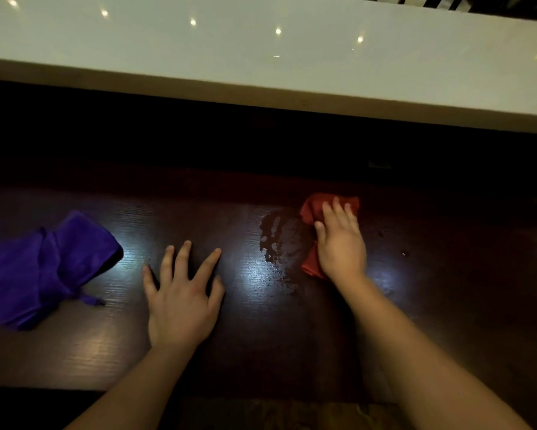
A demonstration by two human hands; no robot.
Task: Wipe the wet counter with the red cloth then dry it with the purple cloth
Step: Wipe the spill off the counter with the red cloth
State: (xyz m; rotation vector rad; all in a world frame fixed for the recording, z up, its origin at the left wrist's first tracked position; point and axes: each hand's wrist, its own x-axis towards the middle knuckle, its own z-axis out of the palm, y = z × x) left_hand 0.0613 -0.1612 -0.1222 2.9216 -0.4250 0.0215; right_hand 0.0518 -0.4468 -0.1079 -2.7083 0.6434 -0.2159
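Pressing down with flattened fingers, the right hand [341,243] is covering the red cloth [313,212] on the dark wooden counter [447,305], palm on the fabric and nothing pinched. The cloth is lying lengthwise under the hand, its long axis running away from the person. One bunched end is showing past the fingertips and the other is poking out beside the wrist.

Just to the left of that hand, touching the cloth's edge, a wet patch [279,240] is glistening in beads and streaks. Farther left, the left hand [180,302] is resting flat on the wood with its fingers spread, holding nothing. Well beyond it, the crumpled purple cloth [43,268] is lying untouched at the frame's left edge. It is stretching diagonally from near left to far right, with a small twisted corner pointing toward the left hand.

Bare wood is stretching to the right of the working hand as far as the frame edge, with a few stray drops on it. Past the fingertips the counter is fading into deep shadow beneath a pale raised ledge [261,57] that is reflecting ceiling lights. Behind both wrists, the counter's near edge is crossing under the forearms.
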